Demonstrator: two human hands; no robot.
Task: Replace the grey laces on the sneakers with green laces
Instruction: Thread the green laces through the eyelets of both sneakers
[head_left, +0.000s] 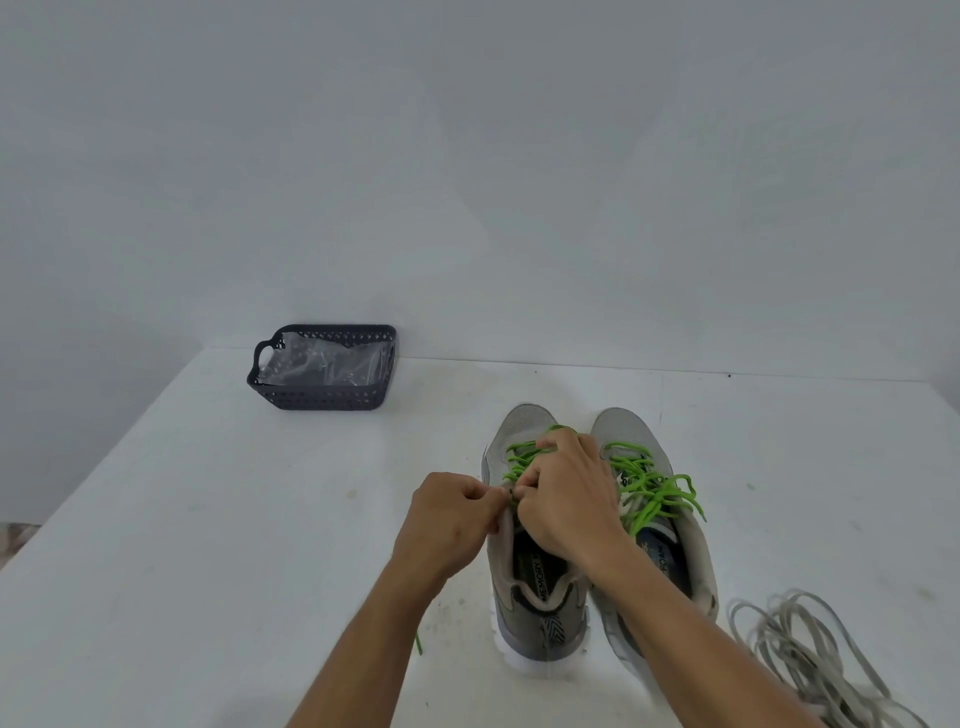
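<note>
Two grey sneakers stand side by side on the white table, toes pointing away from me. The right sneaker (631, 431) carries a green lace (657, 488) tied in a bow. The left sneaker (524, 421) has a green lace (519, 457) threaded through its eyelets. My left hand (449, 514) pinches that lace at the left upper eyelet. My right hand (563, 493) lies over the tongue and grips the same lace. A loose green lace end (418, 643) shows under my left forearm. The grey laces (795, 649) lie in a heap at the right.
A dark perforated plastic basket (332, 400) lined with clear plastic stands at the table's back left, near the far edge. A plain grey wall rises behind the table (208, 519).
</note>
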